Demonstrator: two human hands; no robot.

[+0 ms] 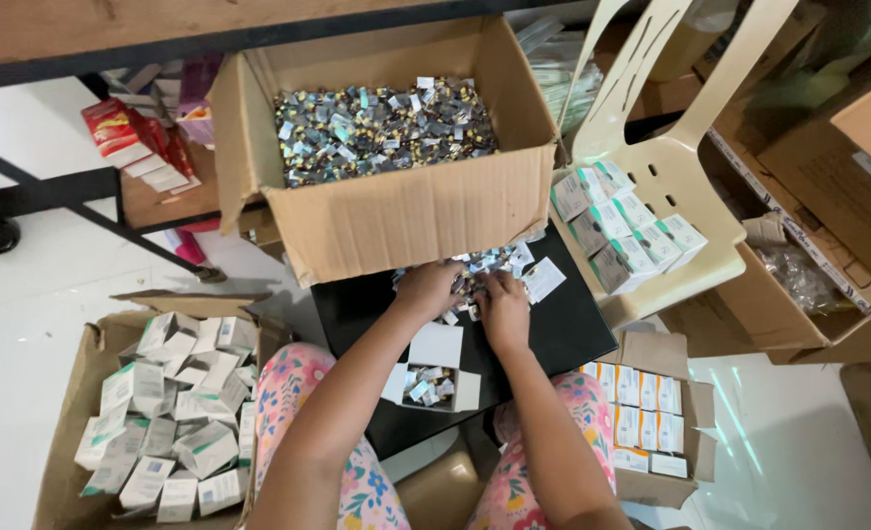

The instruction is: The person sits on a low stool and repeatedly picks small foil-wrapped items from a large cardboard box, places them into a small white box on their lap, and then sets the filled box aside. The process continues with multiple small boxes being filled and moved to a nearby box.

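A seated person sorts a heap of small foil packets (pixel 489 263) on a black board (pixel 573 329) across the knees, with an open little white carton (pixel 433 378) just below, within easy reach. The left hand (pixel 427 288) and right hand (pixel 503 307) rest on the heap, fingers curled loosely among packets; a firm grip cannot be told. Above stands 1 large packet-filled cardboard box (pixel 406 221).

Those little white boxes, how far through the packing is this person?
Done, it seems: closed small boxes stacked on the chair and lined up in the right carton. In hand: both hands, left hand and right hand, gather sachets above an open box. Left: the big carton of sachets looks full, and many boxes fill the left carton.
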